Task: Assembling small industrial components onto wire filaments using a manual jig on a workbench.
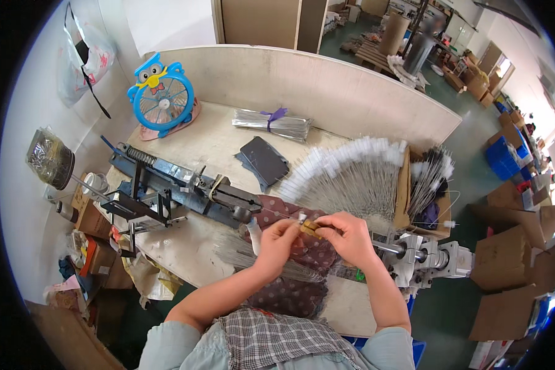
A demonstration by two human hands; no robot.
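Observation:
My left hand and my right hand meet over a patterned cloth at the table's near edge. Between their fingertips they pinch a small brownish piece with a thin wire and a white tip on it. Just behind them, a large fan of thin wire brushes with white bristle tips lies spread across the table. A bundle of bare wires rests under my left wrist.
A dark metal jig with a spring lies to the left. A blue owl-shaped fan, a tied wire bundle and a black phone sit farther back. A grey motor unit is right; cardboard boxes stand beyond.

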